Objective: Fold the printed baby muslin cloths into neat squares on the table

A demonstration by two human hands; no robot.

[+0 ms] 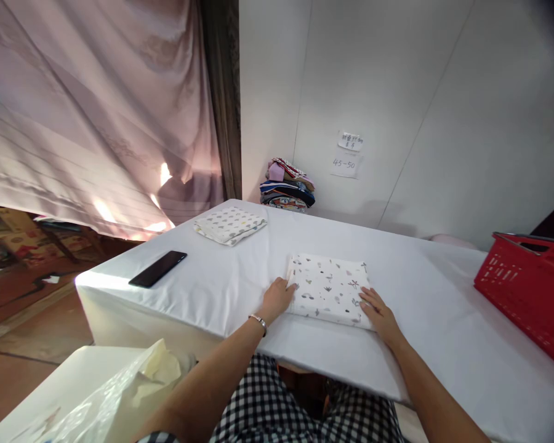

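A folded white cloth with grey plant and rainbow prints lies flat on the white-covered table in front of me. At its left edge rests my left hand, fingers stretched out against the fabric and a bracelet on the wrist. My right hand lies with spread fingers on the cloth's right edge. Neither hand grips it. Farther back on the left is a second folded cloth, white with grey spots.
A black phone lies near the table's left edge. On the right stands a red plastic basket. Folded textiles are stacked by the wall at the back. A plastic bag sits on a lower white surface at front left.
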